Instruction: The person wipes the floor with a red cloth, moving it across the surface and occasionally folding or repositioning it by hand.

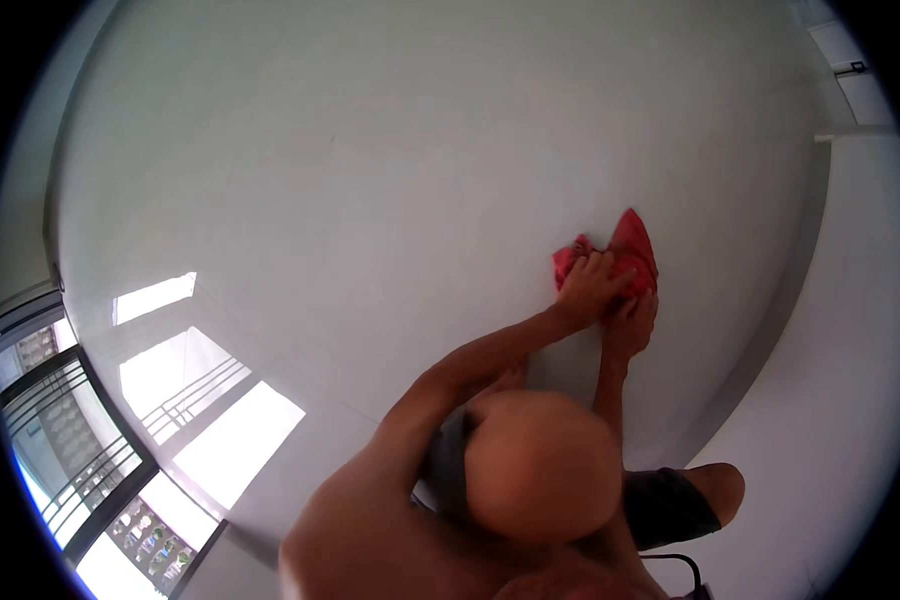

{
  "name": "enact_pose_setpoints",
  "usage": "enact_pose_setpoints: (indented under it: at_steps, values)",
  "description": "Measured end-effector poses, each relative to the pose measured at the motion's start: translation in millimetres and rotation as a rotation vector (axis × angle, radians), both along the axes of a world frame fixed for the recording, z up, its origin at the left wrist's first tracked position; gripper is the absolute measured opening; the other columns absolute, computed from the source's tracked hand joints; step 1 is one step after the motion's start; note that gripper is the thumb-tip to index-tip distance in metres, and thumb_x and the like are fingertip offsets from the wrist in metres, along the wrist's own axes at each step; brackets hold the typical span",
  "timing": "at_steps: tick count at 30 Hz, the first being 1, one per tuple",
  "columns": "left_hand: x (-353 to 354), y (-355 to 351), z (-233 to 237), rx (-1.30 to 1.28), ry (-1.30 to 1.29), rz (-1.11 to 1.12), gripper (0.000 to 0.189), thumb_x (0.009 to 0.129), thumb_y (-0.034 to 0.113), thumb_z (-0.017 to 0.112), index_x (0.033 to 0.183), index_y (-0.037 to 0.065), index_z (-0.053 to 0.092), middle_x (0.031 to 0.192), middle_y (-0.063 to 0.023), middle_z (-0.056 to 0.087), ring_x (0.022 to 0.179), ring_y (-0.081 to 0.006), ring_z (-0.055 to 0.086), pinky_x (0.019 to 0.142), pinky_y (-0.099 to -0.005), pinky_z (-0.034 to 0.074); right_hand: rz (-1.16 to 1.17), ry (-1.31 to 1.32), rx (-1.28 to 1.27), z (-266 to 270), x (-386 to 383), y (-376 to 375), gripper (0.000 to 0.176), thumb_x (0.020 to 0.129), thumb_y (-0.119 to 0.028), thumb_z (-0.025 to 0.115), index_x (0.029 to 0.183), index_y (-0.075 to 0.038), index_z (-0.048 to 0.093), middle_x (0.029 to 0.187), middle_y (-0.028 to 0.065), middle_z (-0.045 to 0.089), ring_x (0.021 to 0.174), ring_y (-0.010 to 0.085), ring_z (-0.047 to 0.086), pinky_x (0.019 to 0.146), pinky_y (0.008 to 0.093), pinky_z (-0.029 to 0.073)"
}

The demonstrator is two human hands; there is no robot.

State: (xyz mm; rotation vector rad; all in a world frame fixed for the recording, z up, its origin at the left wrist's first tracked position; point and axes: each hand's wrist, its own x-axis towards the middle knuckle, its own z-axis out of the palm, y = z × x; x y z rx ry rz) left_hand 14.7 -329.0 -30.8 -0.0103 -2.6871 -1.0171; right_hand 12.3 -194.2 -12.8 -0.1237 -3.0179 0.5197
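Note:
A crumpled red cloth point(633, 245) lies on the pale, glossy floor, one pointed corner spread out away from me. My left hand point(588, 287) presses down on its bunched part, fingers bent over the fabric. Close beside it, my right hand point(630, 322) grips the near edge of the same cloth, its fingers partly hidden by the folds and the left hand. Both arms reach forward around my bent knee point(545, 465).
A white wall point(840, 330) with a grey baseboard point(770, 350) curves along the right. At the lower left, a dark-framed glass door or window point(110, 445) lets in light, and bright reflections point(235, 440) lie on the floor. A black cable point(685, 560) hangs near my body.

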Motion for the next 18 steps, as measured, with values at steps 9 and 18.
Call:
enact_pose_setpoints:
  at_steps: [9, 18]
  values:
    - [48.7, -88.0, -14.6, -0.072, 0.087, 0.102, 0.061, 0.084, 0.015, 0.075, 0.143, 0.02, 0.065, 0.135, -0.0175, 0.06, 0.119, -0.0379, 0.058, 0.1, -0.0533, 0.046, 0.321, 0.325, 0.029, -41.0, 18.0, -77.4, 0.045, 0.102, -0.021, 0.061, 0.138, 0.005, 0.062, 0.14, 0.0305, 0.064, 0.121, 0.0496, 0.064, 0.103, 0.055, 0.053]
    - [213.6, -243.0, 9.1, -0.397, -0.059, 0.774, 0.055, 0.089, 0.023, 0.083, 0.141, 0.015, 0.069, 0.13, -0.012, 0.065, 0.112, -0.0338, 0.06, 0.092, -0.0485, 0.048, 0.873, 0.123, 0.022, 17.6, 114.8, -294.3, 0.058, 0.086, -0.022, 0.071, 0.136, 0.006, 0.064, 0.145, 0.0341, 0.058, 0.08, 0.0293, 0.061, 0.063, 0.0459, 0.053]
